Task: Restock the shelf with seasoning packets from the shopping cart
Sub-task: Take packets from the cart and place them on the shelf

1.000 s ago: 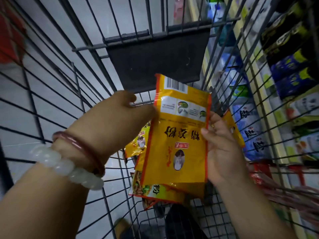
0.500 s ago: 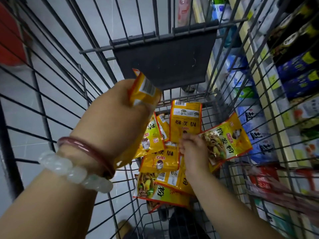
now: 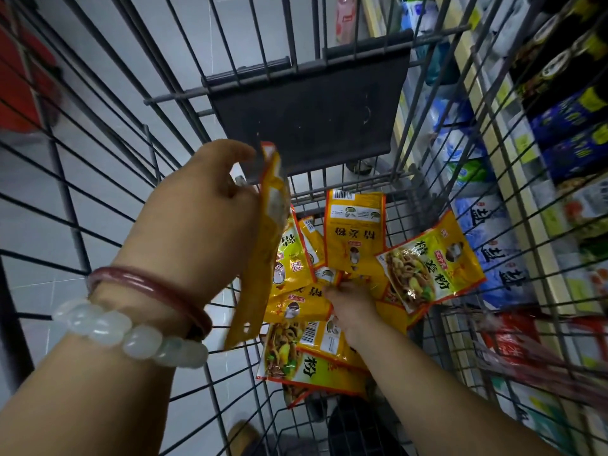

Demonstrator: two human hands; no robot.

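Observation:
Several yellow seasoning packets (image 3: 354, 230) lie in a loose pile on the bottom of the wire shopping cart (image 3: 98, 179). One packet (image 3: 431, 263) leans face-up against the cart's right wall. My left hand (image 3: 197, 225), with two bracelets on the wrist, is up over the cart and holds a thin stack of yellow packets (image 3: 263, 258) edge-on to me. My right hand (image 3: 352, 307) is deep in the cart, with its fingertips down on the middle of the pile. Its fingers are curled away from me, so their hold is hidden.
The cart's dark folded seat flap (image 3: 309, 106) stands at the far end. Beyond the cart's right wall is a shelf (image 3: 526, 225) with blue-and-white salt bags (image 3: 493, 245), dark bottles (image 3: 559, 60) and red packs (image 3: 513, 343). Grey floor tiles show to the left.
One second ago both hands held a packet up near me. My right hand has since dropped into the pile, and my left hand has turned its packets edge-on.

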